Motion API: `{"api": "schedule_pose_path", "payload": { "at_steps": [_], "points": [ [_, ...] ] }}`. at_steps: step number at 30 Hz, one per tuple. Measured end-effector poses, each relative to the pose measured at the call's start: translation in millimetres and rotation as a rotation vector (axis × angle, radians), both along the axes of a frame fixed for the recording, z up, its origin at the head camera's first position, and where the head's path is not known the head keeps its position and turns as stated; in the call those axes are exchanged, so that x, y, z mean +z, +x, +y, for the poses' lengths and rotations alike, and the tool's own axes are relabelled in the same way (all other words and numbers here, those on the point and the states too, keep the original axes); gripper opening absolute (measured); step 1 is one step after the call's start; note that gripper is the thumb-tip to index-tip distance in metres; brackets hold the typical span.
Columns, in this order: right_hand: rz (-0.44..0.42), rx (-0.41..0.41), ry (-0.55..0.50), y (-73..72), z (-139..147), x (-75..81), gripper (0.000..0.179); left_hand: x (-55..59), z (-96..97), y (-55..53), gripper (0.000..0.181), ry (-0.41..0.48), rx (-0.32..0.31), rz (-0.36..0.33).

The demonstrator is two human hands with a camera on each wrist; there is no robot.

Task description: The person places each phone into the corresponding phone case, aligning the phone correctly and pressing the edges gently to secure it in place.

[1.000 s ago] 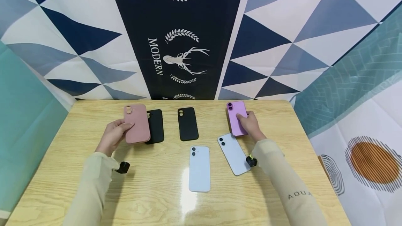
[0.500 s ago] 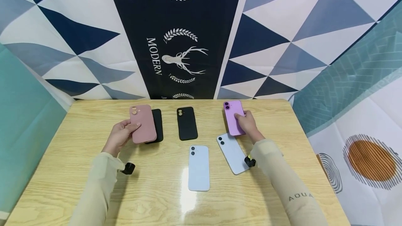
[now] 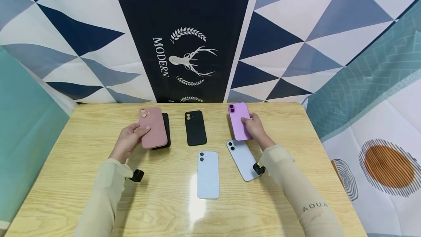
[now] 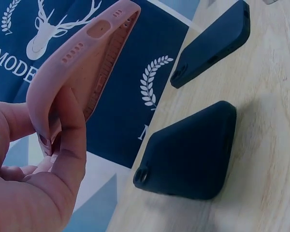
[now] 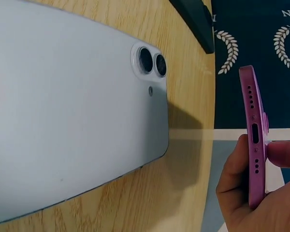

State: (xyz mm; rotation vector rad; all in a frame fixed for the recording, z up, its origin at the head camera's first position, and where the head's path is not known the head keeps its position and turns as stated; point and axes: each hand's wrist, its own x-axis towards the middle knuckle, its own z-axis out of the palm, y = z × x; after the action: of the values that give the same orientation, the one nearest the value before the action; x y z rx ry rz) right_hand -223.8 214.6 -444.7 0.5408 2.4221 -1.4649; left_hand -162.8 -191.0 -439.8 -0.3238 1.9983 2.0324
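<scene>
A pink phone case (image 3: 153, 127) is pinched by my left hand (image 3: 128, 140), thumb on its back and fingers curled inside its hollow, as the left wrist view shows. The case is held above a black phone case (image 4: 188, 154) that lies on the table, partly hidden from the head camera. On the right, my right hand (image 3: 255, 129) grips a purple phone (image 3: 239, 120) by its edge, between thumb and fingers. The right wrist view shows the phone's bottom edge with its port. Below it, a white phone (image 3: 243, 158) lies slanted on the table, back up.
A second black phone case (image 3: 195, 128) lies at the back middle of the wooden table (image 3: 164, 200). Another white phone (image 3: 208, 175) lies back up, nearer the front. A patterned cloth (image 3: 194, 17) hangs behind the table's far edge.
My left hand has carried the pink case to the right, over more of the black case. My right hand has shifted slightly left with the purple phone.
</scene>
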Motion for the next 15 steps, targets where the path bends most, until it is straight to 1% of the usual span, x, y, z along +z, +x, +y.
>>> {"api": "schedule_pose_path", "payload": {
  "at_steps": [5, 9, 15],
  "points": [
    [0.006, 0.012, 0.003, 1.0, -4, 0.9, 0.053, 1.6, 4.8, -0.6, 0.06, 0.02, -0.012, 0.01],
    [0.001, 0.015, -0.001, 1.7, -8, 1.6, 0.053, 2.8, 8.4, -1.2, 0.062, 0.016, -0.017, 0.002],
    [-0.013, 0.029, 0.0, 3.0, -11, 2.1, 0.053, 2.5, 15.4, -4.5, 0.06, 0.01, -0.025, 0.005]
  ]
}}
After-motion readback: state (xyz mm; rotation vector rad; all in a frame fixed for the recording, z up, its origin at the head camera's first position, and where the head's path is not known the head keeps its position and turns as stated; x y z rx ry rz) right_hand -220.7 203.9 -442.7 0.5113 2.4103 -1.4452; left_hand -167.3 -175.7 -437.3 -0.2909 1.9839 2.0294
